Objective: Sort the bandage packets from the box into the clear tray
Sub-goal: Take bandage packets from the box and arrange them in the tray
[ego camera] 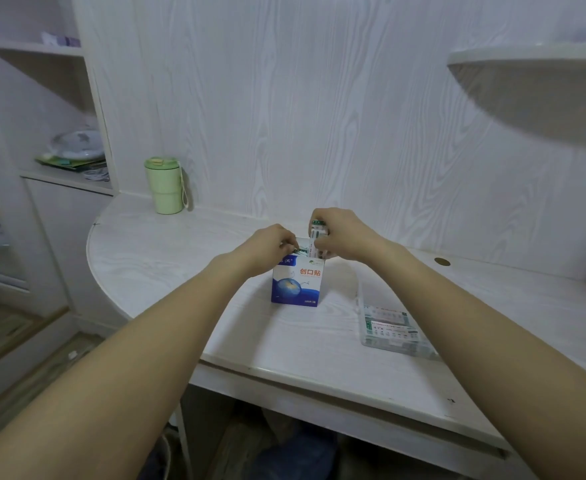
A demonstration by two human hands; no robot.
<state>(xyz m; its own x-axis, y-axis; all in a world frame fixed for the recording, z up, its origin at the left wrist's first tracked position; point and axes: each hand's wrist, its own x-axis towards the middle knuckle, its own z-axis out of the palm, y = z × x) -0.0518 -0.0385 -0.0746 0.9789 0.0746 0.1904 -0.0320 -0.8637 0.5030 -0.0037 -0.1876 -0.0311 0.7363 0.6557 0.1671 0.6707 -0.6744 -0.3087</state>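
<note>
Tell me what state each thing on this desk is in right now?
box: upright, top open.
bandage packets: a stack gripped above the box.
right hand: gripping that stack.
left hand: pinching at the box's open top.
clear tray: lying flat, some packets inside.
green cup: upright, lid on.

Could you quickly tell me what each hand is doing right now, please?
Left hand: pinches the box flap.
Right hand: grips a stack of bandage packets above it.

I see the box standing mid-tabletop, the clear tray to its right, a cup behind-left by the wall.
</note>
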